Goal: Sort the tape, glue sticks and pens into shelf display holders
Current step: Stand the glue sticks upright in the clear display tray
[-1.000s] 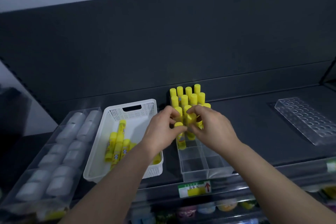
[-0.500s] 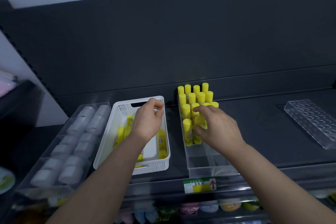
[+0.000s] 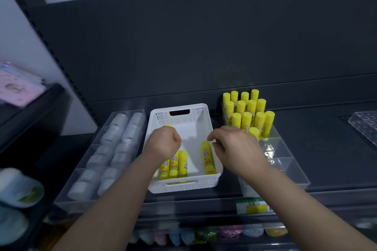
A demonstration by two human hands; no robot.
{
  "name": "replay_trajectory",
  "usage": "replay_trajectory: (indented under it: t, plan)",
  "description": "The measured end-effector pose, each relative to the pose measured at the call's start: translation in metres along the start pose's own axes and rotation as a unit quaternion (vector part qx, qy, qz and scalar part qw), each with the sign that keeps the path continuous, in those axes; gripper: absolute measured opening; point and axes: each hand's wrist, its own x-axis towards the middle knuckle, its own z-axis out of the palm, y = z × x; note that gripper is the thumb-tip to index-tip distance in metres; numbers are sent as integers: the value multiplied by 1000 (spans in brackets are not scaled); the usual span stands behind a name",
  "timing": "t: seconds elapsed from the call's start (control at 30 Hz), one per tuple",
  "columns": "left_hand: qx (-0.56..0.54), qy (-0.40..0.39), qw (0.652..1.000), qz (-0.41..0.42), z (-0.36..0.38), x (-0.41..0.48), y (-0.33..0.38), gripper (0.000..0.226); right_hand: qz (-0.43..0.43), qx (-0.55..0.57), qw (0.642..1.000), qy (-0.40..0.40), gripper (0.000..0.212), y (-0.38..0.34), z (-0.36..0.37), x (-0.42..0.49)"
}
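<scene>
My left hand (image 3: 164,142) is clenched around a glue stick (image 3: 169,126); only its yellow end shows, poking out past my knuckles. That hand sits inside the white basket (image 3: 179,186), on its left side. Three more sticks (image 3: 174,164) lie flat side by side just under my left wrist. A lone stick (image 3: 208,158) lies flat between my two hands, just beside the fingertips of my right hand (image 3: 234,146). My right hand hangs over the basket's right edge with its fingers loosely bent, and it holds nothing that I can see. Beyond my right hand, the standing sticks (image 3: 247,112) are packed upright at the far end of the clear holder (image 3: 285,161), whose nearer compartments run along under my right wrist. To the left of my left hand is a clear tray (image 3: 114,144) of pale rolls, too blurred to name. All of it stands on the dark shelf (image 3: 326,149).
</scene>
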Motion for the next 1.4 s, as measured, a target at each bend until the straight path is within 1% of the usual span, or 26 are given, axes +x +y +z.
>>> replay_trajectory:
  t: [0.13,0.2,0.27,0.33,0.4,0.47,0.6,0.67,0.73,0.8,0.87,0.97,1.07,1.17,1.3,1.33,1.4]
  plan:
    - [78,-79,994,14,6,-1,1,11,30,-6,998,-54,26,-4,10,-2]
    - [122,-96,987,30,11,-3,11,15,45,-3,997,-66,24,-5,13,-3]
    - [155,-107,981,36,18,-6,23,27,54,-4,996,-70,24,-5,14,-3]
    - [160,-117,980,33,26,-6,31,28,60,-2,996,-69,24,-6,13,-3]
    - [137,-110,984,24,28,-3,32,21,64,3,996,-69,24,-7,12,-3]
    - [98,-83,991,21,23,4,27,18,66,5,995,-68,25,-8,11,-2]
    - [-39,15,999,8,4,16,9,27,65,0,997,-52,27,-14,11,6]
    - [-95,53,994,10,-3,21,-1,27,73,5,995,-63,32,-21,17,14]
    - [-126,68,990,15,-7,24,-9,27,88,-1,992,-88,37,-29,24,26]
    - [-136,72,988,27,-10,25,-15,28,103,-46,984,-140,37,-39,31,36]
    - [-138,72,987,38,-12,26,-20,29,111,-107,966,-205,29,-50,37,44]
    - [-140,70,986,52,-13,29,-25,32,116,-148,943,-275,27,-60,49,50]
    - [-148,65,985,63,-14,32,-29,32,111,-118,947,-279,25,-60,64,55]
    - [-155,63,983,73,-15,35,-32,32,139,-71,953,-260,30,-54,74,54]
    - [-161,53,982,78,-16,39,-34,32,153,-102,945,-271,23,-50,78,49]
    - [-163,51,982,79,-16,40,-35,32,153,-106,945,-270,24,-50,78,48]
    - [-166,49,982,80,-16,41,-36,33,157,-106,944,-270,34,-51,80,48]
